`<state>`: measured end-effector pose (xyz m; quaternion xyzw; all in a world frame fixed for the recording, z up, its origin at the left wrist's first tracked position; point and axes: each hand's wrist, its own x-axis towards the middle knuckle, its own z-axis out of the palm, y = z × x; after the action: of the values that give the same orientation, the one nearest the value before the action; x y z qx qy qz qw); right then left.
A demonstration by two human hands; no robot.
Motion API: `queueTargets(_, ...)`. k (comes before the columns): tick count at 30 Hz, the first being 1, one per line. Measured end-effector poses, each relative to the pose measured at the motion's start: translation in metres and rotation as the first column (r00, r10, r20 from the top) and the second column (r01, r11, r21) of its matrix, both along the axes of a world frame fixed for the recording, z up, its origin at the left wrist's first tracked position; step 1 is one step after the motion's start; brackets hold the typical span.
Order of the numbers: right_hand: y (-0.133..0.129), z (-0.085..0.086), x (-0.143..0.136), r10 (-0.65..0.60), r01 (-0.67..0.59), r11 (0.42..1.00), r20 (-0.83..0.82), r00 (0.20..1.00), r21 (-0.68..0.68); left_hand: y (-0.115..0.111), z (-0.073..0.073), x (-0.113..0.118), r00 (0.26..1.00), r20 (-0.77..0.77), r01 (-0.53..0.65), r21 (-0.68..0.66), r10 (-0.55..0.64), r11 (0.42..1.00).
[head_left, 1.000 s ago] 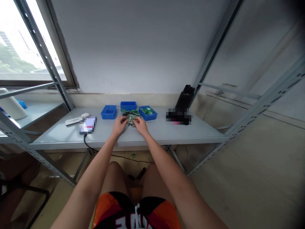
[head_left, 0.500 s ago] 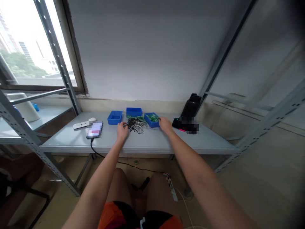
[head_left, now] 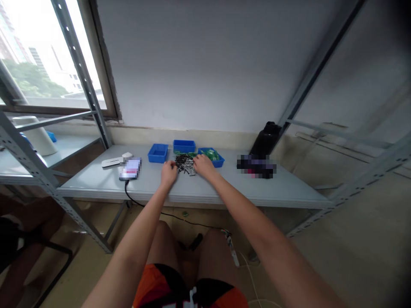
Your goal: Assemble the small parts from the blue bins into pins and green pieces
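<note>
A pile of small black and silver screw-like pieces (head_left: pixel 185 162) lies on the table between my hands. At its left edge is my left hand (head_left: pixel 168 173), thumb and fingers pinched together with a dark bit at the tips, too small to name. My right hand (head_left: pixel 204 165) reaches the pile's right side, its fingers bent and closed at the silver pieces; what they hold is hidden. Behind it stands a blue bin (head_left: pixel 219 163) with green-and-clear packets (head_left: pixel 211 154). Another blue bin (head_left: pixel 158 153) sits behind my left hand, and a third blue bin (head_left: pixel 184 146) stands behind the pile.
To the left lie a phone (head_left: pixel 130 169) on a black cable (head_left: pixel 130 194) and a white flat device (head_left: pixel 111 162). A black bottle-like object (head_left: pixel 266 140) stands at the right, behind a blurred dark item (head_left: pixel 257 167). Metal shelf posts frame the table (head_left: pixel 189 190).
My right hand has left the edge of the right-hand blue bin and moved left to the pile. My left hand stays at the pile's left edge. The view has shifted slightly.
</note>
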<state>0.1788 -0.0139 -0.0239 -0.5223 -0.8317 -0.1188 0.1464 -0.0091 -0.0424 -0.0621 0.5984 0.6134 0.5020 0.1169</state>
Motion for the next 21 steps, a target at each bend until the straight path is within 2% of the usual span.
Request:
queueTargets(4, 0.024, 0.0, -0.019, -0.045, 0.046, 0.997, 0.016, 0.999, -0.068, -0.003, 0.0, 0.002, 1.0, -0.014, -0.016, -0.003, 0.016, 1.0)
queueTargets(9, 0.049, 0.001, -0.024, -0.11, 0.109, 0.987, -0.006, 0.994, -0.121, -0.002, -0.002, 0.001, 1.0, -0.026, -0.015, -0.011, 0.014, 1.0)
queueTargets(13, 0.043, 0.009, -0.023, -0.115, 0.113, 0.993, -0.081, 0.99, -0.028, -0.001, -0.002, 0.002, 0.999, -0.041, 0.023, -0.018, -0.024, 1.0)
queueTargets(15, 0.034, 0.014, -0.021, -0.078, 0.087, 0.996, -0.211, 0.974, 0.034, -0.002, -0.002, 0.003, 0.996, -0.061, 0.062, -0.009, -0.062, 0.998)
queueTargets(17, 0.022, 0.015, -0.018, 0.007, 0.031, 0.996, -0.415, 0.91, 0.084, -0.002, -0.003, 0.004, 0.992, -0.081, 0.101, 0.002, -0.1, 0.995)
queueTargets(19, 0.01, 0.01, -0.014, 0.082, -0.034, 0.995, -0.612, 0.786, 0.089, -0.002, -0.003, 0.006, 0.988, -0.092, 0.129, 0.01, -0.127, 0.992)
queueTargets(21, -0.001, 0.0, -0.009, 0.098, -0.095, 0.994, -0.761, 0.641, 0.048, -0.002, -0.002, 0.006, 0.985, -0.092, 0.146, 0.018, -0.144, 0.989)
